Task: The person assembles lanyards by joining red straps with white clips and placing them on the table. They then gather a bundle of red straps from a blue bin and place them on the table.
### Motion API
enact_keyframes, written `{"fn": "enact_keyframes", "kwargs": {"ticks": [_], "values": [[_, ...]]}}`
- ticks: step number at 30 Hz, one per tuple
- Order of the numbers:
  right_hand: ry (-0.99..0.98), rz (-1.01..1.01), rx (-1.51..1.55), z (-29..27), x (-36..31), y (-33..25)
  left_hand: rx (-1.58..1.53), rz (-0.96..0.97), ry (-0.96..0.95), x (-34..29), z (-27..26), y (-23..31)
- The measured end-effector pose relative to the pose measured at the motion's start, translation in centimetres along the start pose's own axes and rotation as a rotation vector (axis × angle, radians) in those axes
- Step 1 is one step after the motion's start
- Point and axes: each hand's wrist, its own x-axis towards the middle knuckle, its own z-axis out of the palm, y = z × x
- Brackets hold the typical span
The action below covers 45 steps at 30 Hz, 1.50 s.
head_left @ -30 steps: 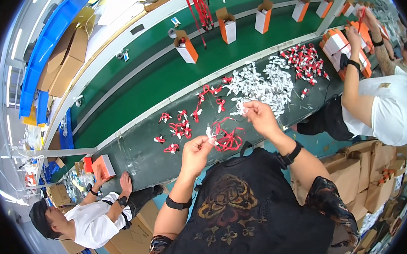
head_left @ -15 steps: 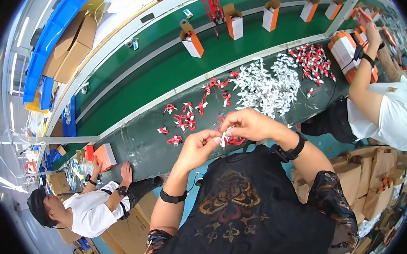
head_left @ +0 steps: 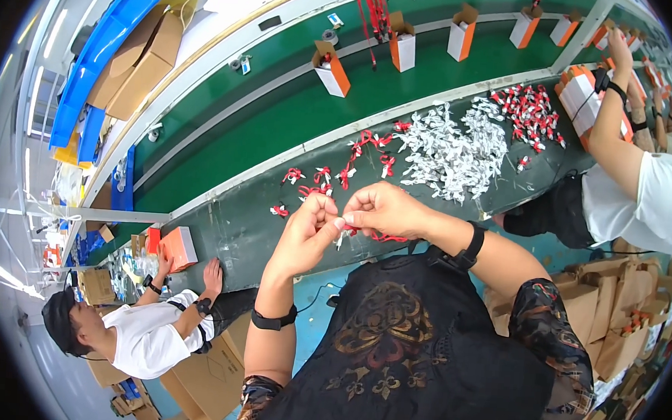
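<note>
Near the bench edge, my left hand (head_left: 303,237) and my right hand (head_left: 388,211) meet fingertip to fingertip. Between them they pinch a thin red cable (head_left: 390,238) with a white end; much of it is hidden behind the fingers. Beyond my hands, several small red-and-white cable bundles (head_left: 346,175) lie scattered on the dark bench top (head_left: 234,234). A large heap of white cable pieces (head_left: 448,157) spreads to their right. Farther right is a heap of red-and-white cable bundles (head_left: 533,114).
Orange-and-white boxes (head_left: 333,75) stand in a row on the green conveyor (head_left: 272,121). Red cords (head_left: 373,12) hang above it. At left, a co-worker (head_left: 143,337) handles an orange-and-white box (head_left: 180,248). Another co-worker (head_left: 622,181) stands at right beside stacked boxes (head_left: 581,98).
Both hands have shifted left together, still pinching the cable. The view has swung slightly, so the bench things appear farther right. The co-worker at right has an arm still raised.
</note>
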Motion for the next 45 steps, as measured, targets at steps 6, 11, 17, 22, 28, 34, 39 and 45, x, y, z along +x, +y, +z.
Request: {"fn": "enact_keyframes", "kwargs": {"ticks": [6,11,17,22,28,34,39,45], "values": [[-0.15,-0.046,0.08,0.2,-0.2,-0.1,-0.26,-0.008,-0.05,0.5,-0.5,-1.5],[-0.037,-0.169,0.182,1.6,-0.8,-0.6,-0.619,0.005,0.06,0.7,2.6,-4.9],[0.552,-0.877,-0.68,2.3,-0.7,-1.9,-0.887,0.03,-0.08,-0.6,7.4,-6.2],[0.336,-0.613,-1.072,-0.3,-0.5,-0.5,0.323,0.086,0.24,-2.2,5.5,-2.5],[-0.183,-0.184,0.322,1.1,-0.6,0.7,-0.236,0.092,0.275,-2.6,3.3,-4.9],[0.42,-0.93,-1.124,1.9,3.3,-0.2,-0.306,-0.025,0.566,-2.7,5.2,-4.9],[-0.503,0.104,-0.312,1.9,2.7,-2.8,0.191,0.17,0.385,-3.7,1.5,-4.9],[0.03,-0.312,0.116,4.0,4.5,-0.3,-1.341,-0.214,0.569,-1.9,3.5,-4.3]]}}
